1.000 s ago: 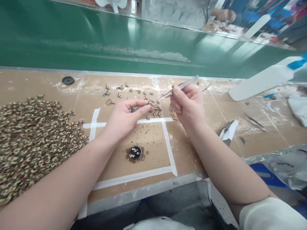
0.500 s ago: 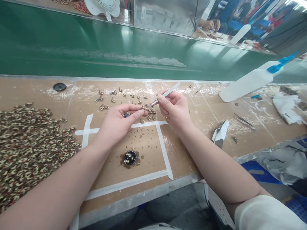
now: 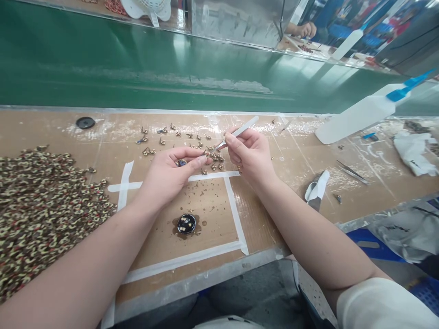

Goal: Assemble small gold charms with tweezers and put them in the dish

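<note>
My right hand [image 3: 252,153] is closed around a pair of metal tweezers [image 3: 243,126], whose tips point left and down toward my left fingertips. My left hand [image 3: 174,170] pinches a small part [image 3: 206,154] between thumb and fingers; it is too small and covered to name. Under the curled left fingers a bit of blue and metal shows. Small metallic pieces with thin stems [image 3: 216,156] lie clustered on the table just beyond and between both hands. Nearer my body, a small black dish [image 3: 186,224] holds dark liquid and several pale bits, with a wet patch around it.
A large pile of small parts [image 3: 51,210] covers the left of the cardboard-topped table. White tape [image 3: 236,214] frames the dish. A black lid [image 3: 85,122] lies at the back left. To the right are a squeeze bottle [image 3: 356,114], more tweezers [image 3: 352,172] and a white-wrapped item [image 3: 317,187].
The tweezer tips have shifted very slightly toward my left fingertips. Both hands keep nearly the same place and grip. In the background, another person's hands have moved.
</note>
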`<action>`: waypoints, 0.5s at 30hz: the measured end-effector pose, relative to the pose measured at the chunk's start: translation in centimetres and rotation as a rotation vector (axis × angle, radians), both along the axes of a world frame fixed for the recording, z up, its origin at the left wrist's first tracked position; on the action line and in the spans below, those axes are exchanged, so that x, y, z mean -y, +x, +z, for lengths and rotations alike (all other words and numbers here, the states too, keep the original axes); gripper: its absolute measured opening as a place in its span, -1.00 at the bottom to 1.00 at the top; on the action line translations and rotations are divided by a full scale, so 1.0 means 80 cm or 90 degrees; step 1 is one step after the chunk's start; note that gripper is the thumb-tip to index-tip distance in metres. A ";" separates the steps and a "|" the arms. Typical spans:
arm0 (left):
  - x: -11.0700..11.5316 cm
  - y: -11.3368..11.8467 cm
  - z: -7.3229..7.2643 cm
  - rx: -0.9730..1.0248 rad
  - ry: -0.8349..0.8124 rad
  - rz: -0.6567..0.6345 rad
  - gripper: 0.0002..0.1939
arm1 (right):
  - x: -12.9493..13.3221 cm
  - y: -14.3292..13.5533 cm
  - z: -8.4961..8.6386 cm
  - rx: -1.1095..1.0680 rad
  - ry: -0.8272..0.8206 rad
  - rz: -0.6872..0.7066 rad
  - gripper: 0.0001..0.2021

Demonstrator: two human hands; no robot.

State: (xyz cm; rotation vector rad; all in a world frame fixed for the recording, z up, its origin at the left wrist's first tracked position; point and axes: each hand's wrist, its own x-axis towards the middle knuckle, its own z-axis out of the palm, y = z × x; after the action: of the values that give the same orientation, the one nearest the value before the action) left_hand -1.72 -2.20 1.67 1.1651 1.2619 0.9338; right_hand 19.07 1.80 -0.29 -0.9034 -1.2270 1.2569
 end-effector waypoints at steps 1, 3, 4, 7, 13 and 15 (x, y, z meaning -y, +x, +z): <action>0.000 0.000 0.001 0.000 0.000 0.003 -0.80 | 0.000 0.000 0.000 -0.004 -0.003 -0.003 -0.56; 0.001 0.001 0.001 -0.002 0.000 0.000 -0.79 | 0.001 0.000 0.000 -0.001 -0.007 -0.008 -0.55; 0.001 0.001 0.001 -0.003 0.001 -0.003 -0.79 | 0.001 0.000 0.000 0.004 -0.008 -0.011 -0.55; 0.000 0.000 0.001 -0.007 0.010 -0.009 -0.79 | 0.002 -0.001 0.000 0.023 0.000 -0.014 -0.55; 0.001 0.000 0.000 -0.018 0.010 0.006 -0.75 | 0.005 -0.002 0.003 0.032 0.031 -0.041 -0.59; 0.001 0.000 -0.001 -0.018 0.007 0.006 -0.72 | 0.006 -0.002 0.003 0.043 0.051 -0.043 -0.62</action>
State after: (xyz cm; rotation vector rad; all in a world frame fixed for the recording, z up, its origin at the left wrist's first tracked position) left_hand -1.69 -2.24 1.62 1.1863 1.2878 0.9353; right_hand 18.92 1.30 -0.03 -0.9280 -1.2800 1.1234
